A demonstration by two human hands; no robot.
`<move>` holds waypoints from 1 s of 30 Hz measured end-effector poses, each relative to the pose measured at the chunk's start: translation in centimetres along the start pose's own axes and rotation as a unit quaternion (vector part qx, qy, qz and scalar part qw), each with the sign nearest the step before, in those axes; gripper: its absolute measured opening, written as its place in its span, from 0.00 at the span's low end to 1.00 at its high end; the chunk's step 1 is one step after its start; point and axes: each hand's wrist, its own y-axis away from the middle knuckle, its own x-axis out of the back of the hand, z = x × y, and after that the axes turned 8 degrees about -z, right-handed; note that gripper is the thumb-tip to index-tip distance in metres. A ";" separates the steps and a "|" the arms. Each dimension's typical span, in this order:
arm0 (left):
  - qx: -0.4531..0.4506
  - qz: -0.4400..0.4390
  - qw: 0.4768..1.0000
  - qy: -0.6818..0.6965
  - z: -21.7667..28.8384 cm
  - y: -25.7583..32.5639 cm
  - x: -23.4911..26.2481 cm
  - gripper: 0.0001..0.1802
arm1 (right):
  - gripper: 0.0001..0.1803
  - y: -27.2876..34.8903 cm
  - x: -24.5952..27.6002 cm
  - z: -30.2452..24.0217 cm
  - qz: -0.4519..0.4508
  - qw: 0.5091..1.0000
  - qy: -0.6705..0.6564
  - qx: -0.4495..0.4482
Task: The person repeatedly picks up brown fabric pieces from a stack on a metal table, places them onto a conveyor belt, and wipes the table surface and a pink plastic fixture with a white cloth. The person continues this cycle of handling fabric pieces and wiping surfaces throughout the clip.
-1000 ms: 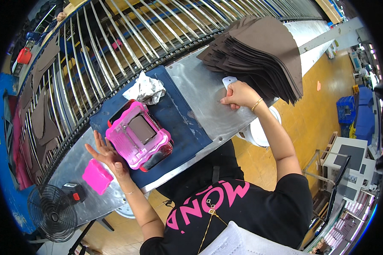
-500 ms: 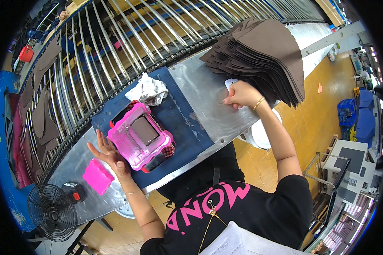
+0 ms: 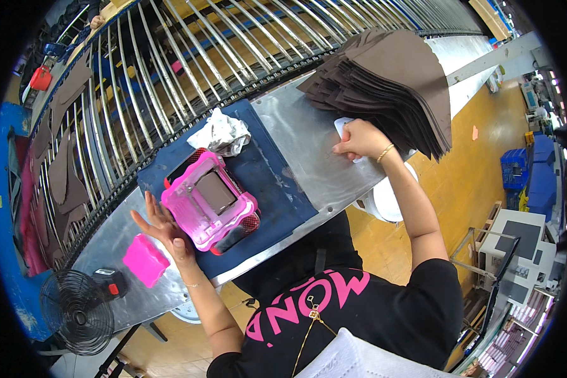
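Head view, looking down on a metal bench. The left hand is spread flat, fingers apart, holding nothing; its fingertips lie against the left edge of a pink frame. That frame rests on a dark blue mat just right of the hand, with a brown piece showing in its middle opening. A small pink block lies on the bench just below and left of this hand, and a black fan stands further out on that side. A crumpled white cloth sits on the mat beyond the frame.

The right hand is curled closed on a white cloth pad, pressed onto the bench. Directly beyond and to the right of that grip, a tall stack of brown cut pieces fans out, its lower edge overhanging the hand. A rack of metal rods runs along the far side of the bench.
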 end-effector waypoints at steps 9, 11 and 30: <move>-0.002 -0.005 1.000 0.000 0.0 0.0 0.1 0.67 | 0.17 0.6 0.1 0.6 0.021 0.999 -0.023 -0.031; -0.010 -0.004 1.000 0.013 -0.2 -0.1 0.0 0.65 | 0.17 0.9 -0.4 0.4 0.026 0.998 -0.050 -0.013; 0.006 -0.002 1.000 -0.004 0.0 0.0 0.1 0.68 | 0.16 0.4 -0.7 -0.2 0.012 0.999 -0.050 -0.009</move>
